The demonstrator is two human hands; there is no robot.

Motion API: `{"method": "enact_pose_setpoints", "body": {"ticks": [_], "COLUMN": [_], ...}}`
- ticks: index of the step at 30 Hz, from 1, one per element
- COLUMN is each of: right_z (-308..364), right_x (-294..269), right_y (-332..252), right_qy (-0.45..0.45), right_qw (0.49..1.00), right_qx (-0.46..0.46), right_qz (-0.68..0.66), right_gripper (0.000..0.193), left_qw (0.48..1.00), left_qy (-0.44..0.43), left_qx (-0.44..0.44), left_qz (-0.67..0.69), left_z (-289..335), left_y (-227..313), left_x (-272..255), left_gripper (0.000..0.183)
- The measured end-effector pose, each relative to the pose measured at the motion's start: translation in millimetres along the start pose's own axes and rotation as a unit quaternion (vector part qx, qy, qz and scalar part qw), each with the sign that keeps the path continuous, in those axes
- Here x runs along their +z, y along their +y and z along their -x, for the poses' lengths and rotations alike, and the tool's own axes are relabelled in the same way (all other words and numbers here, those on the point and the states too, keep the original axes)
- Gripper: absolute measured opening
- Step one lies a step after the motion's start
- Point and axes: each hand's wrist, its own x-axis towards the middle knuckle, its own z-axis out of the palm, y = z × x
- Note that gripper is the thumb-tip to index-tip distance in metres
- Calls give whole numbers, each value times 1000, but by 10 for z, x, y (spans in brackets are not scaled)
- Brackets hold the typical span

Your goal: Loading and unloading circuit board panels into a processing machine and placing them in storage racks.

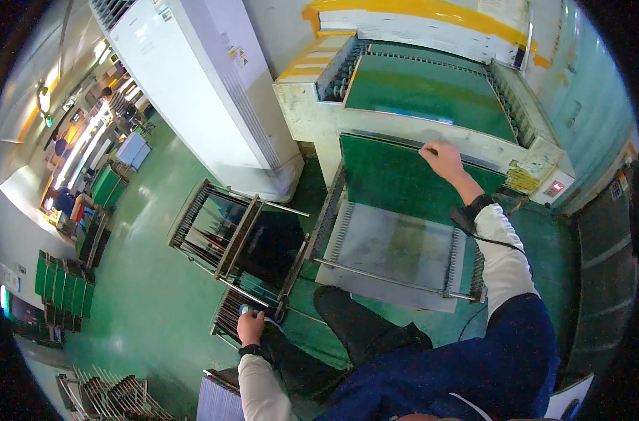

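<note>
My right hand [444,161] is at the top edge of a green panel [383,168], its fingers curled closed on that edge. The panel stands upright in a slotted metal rack [376,274], with what looks like another panel edge close behind it. My left hand [251,328], closed, is low on the left beside a rack with dark panels [229,231]. A small blue-and-white thing [245,309] shows at its fingertips; its kind is too small to tell.
Beyond the rack stands a roller conveyor machine [312,105] bearing a flat green panel [425,91]. A tall white cabinet unit [193,84] is at its left. More racks of green panels [60,284] stand far left, where other people sit at lit benches.
</note>
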Motion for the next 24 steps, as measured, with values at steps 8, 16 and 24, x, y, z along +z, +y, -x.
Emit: {"method": "enact_pose_setpoints", "body": {"ticks": [8,16,24], "right_z": [126,-7,-170], "right_x": [39,162,513], "right_y": [-146,11,759], "right_qy": [-10,-169,-140], "right_qw": [998,960,970], "right_qx": [11,66,51], "right_qz": [54,212,193], "right_gripper": [23,32,50], "left_qw": [1000,1000,999], "left_qy": [-19,9,-36], "left_qx": [-20,13,-35], "left_qz": [-1,-6,4], "left_z": [-12,56,118], "left_y": [8,40,141], "left_x": [33,-44,-225], "left_gripper": [38,38,37]}}
